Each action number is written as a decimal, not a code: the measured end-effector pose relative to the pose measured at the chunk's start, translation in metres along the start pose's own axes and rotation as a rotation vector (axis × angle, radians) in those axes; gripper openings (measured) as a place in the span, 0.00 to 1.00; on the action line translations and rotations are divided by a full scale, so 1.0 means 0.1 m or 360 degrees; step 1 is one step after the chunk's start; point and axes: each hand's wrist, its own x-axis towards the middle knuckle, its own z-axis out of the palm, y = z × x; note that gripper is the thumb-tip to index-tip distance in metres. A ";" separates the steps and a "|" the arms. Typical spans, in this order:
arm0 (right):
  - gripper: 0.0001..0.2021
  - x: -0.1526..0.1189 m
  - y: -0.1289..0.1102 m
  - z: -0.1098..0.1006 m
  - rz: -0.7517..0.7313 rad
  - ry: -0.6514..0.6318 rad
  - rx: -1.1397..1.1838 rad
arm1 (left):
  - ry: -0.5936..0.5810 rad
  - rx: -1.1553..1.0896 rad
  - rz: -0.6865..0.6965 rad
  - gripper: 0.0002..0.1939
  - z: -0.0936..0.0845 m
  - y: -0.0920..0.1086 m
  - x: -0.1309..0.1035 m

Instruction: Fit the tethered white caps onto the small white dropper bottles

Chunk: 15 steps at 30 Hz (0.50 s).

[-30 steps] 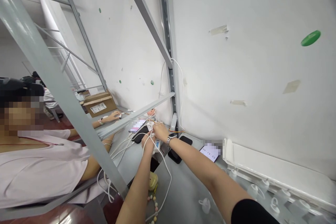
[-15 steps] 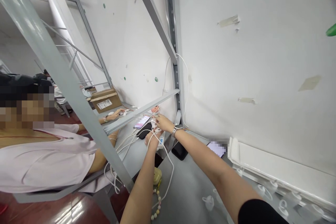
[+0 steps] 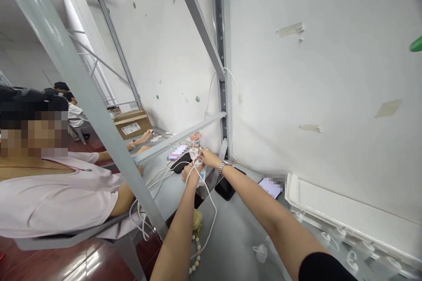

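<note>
My left hand (image 3: 191, 173) is closed round a white power strip (image 3: 202, 178) with a blue label, at the edge where two grey tables meet. My right hand (image 3: 210, 158), wearing a metal-band watch, reaches over the strip's far end. Its fingers are pinched together among plugs and cords; whatever lies between the fingertips is too small to make out. White charging cables (image 3: 213, 210) loop across my left wrist and down over the table. A black phone-like slab (image 3: 182, 163) lies just left of my left hand.
A grey metal rack post (image 3: 82, 92) and crossbar (image 3: 180, 138) stand at the left. Beyond sits a co-worker in a pale shirt (image 3: 66, 195). A dark phone (image 3: 225, 189), a lit phone (image 3: 271, 188), clear plastic pieces (image 3: 260, 253) and a white tray (image 3: 356, 204) lie rightward.
My right hand has shifted slightly down and nearer my left hand, its fingers still pinched. My left hand keeps its place on the strip. The co-worker's far hand has lifted a little.
</note>
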 end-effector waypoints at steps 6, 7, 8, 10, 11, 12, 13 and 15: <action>0.13 -0.02 -0.07 -0.04 -0.0045 -0.0097 -0.0148 | -0.0069 0.0041 -0.0174 0.17 -0.06 0.04 -0.03; 0.14 -0.03 -0.09 -0.05 -0.0061 -0.0111 -0.0179 | -0.0074 0.0041 -0.0171 0.16 -0.05 0.03 -0.03; 0.14 -0.04 -0.11 -0.06 -0.0076 -0.0122 -0.0210 | -0.0076 0.0040 -0.0165 0.16 -0.05 0.03 -0.03; 0.14 -0.06 -0.15 -0.06 -0.0100 -0.0131 -0.0269 | -0.0066 0.0034 -0.0148 0.15 -0.03 0.01 -0.03; 0.14 -0.07 -0.16 -0.06 -0.0107 -0.0129 -0.0296 | -0.0054 0.0030 -0.0138 0.15 -0.03 0.01 -0.04; 0.14 -0.07 -0.17 -0.06 -0.0112 -0.0124 -0.0321 | -0.0037 0.0023 -0.0125 0.15 -0.02 0.00 -0.04; 0.14 -0.08 -0.18 -0.06 -0.0117 -0.0117 -0.0345 | -0.0017 0.0014 -0.0109 0.16 -0.01 0.00 -0.05; 0.14 -0.09 -0.20 -0.04 -0.0129 -0.0105 -0.0388 | 0.0033 -0.0009 -0.0064 0.17 -0.02 -0.01 -0.08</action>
